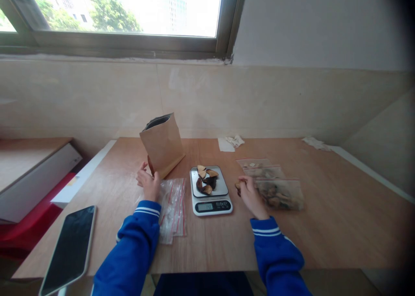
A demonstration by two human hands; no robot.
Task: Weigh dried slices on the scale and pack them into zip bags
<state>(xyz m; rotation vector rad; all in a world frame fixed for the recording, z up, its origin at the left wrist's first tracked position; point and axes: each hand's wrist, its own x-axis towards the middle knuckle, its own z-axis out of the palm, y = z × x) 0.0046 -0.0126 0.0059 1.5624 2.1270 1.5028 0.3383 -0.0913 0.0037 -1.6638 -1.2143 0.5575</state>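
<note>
Blue sleeves [129, 244], knitted at the cuffs with white stripes, reach forward from the bottom edge of my remote view. On the left, the left hand [149, 181] is loosely curled, its thumb and fingers parted, beside the lower edge of a brown paper bag [164, 149]; I cannot tell whether they touch. That bag stands upright with an open top, creased sides and a dark lining. Just below the hand lie flat, glossy, clear plastic bags [173, 209] with red seal lines.

On the right, I see the right hand [250, 194] pinching a small brown piece [239, 188] between thumb and fingers, just right of a white kitchen scale [212, 205]. Curved, dried-looking slices [210, 181], pale tan to nearly black, lie on its square plate; I cannot read the lit display surely. Beyond the right hand, clear bags of brown pieces [280, 194] overlap on the smooth, wood-grained table [210, 248]. At left, I make out a flat, dark-screened tablet [68, 248] with rounded corners.
</note>
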